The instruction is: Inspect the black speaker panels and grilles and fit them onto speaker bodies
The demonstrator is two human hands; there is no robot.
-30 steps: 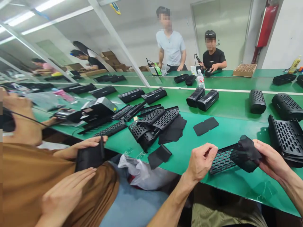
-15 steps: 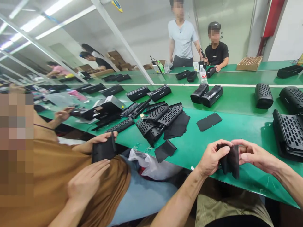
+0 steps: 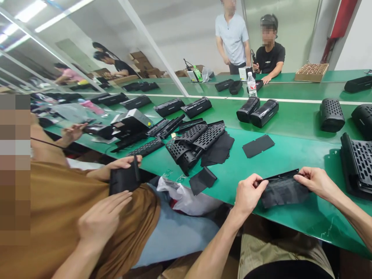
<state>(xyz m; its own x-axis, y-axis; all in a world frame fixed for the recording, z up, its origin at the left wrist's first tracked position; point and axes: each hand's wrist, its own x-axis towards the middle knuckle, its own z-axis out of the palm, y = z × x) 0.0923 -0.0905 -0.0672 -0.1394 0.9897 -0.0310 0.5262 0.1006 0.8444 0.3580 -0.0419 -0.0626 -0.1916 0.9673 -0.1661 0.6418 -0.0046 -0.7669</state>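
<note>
A thin black sheet [image 3: 285, 192] is stretched between my two hands, just above the green bench near its front edge. Its long top edge is pinched at both ends. My left hand [image 3: 247, 193] grips the left corner between thumb and fingers, and my right hand [image 3: 317, 181] grips the right corner the same way. Beyond them a flat black notched sheet [image 3: 258, 146] lies on the bench. To the left, another black sheet [image 3: 202, 180] with a curled corner rests at the bench edge, beside a stack of black sheets [image 3: 218, 150].
Perforated black covers [image 3: 195, 140] lie piled left of centre; more perforated covers [image 3: 360, 162] stand at the right. Black cylindrical housings [image 3: 264, 113] sit farther back near a water bottle [image 3: 251, 85]. At the left a co-worker's hands hold a black panel [image 3: 123, 179]. Other people work beyond.
The black sheet, folded between my hands before, is now spread out wide. My hands have moved apart, the left one leftward and the right one rightward.
</note>
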